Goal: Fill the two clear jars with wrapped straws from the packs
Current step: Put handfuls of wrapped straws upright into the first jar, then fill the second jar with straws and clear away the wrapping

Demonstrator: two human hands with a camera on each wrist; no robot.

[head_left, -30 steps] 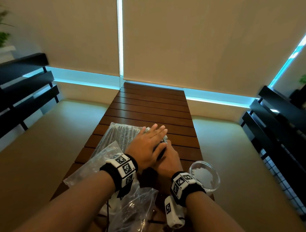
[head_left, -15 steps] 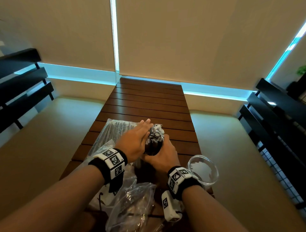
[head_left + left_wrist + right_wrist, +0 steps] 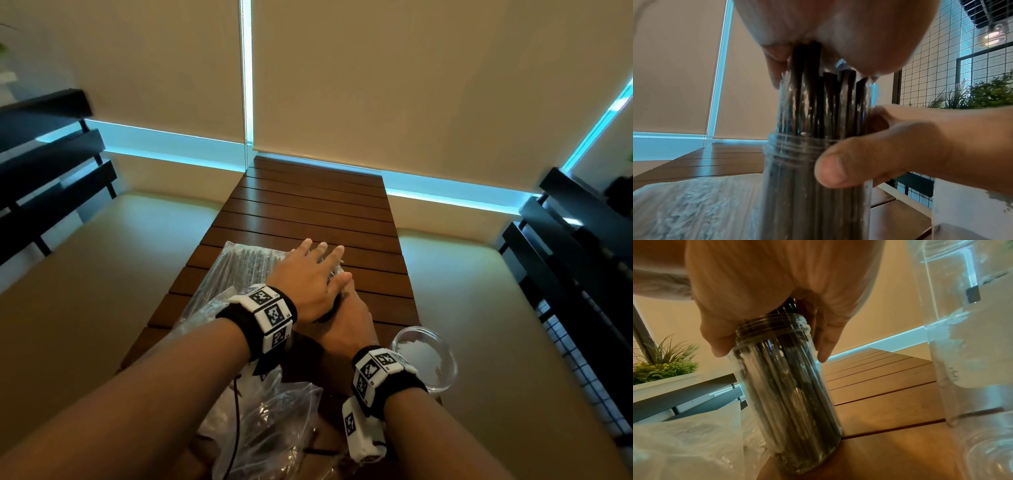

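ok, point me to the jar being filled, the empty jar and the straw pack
straw-filled jar (image 3: 785, 386), right wrist view, clear side wall.
empty jar (image 3: 424, 358), head view, inside of the open mouth.
straw pack (image 3: 239, 267), head view, flat top of the bag over the straws.

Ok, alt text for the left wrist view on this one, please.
A clear jar packed with black wrapped straws stands upright on a slatted wooden table, the left hand pressing flat on the straw tops. The right hand grips the jar near its threaded neck, and a plastic straw pack lies beside it.
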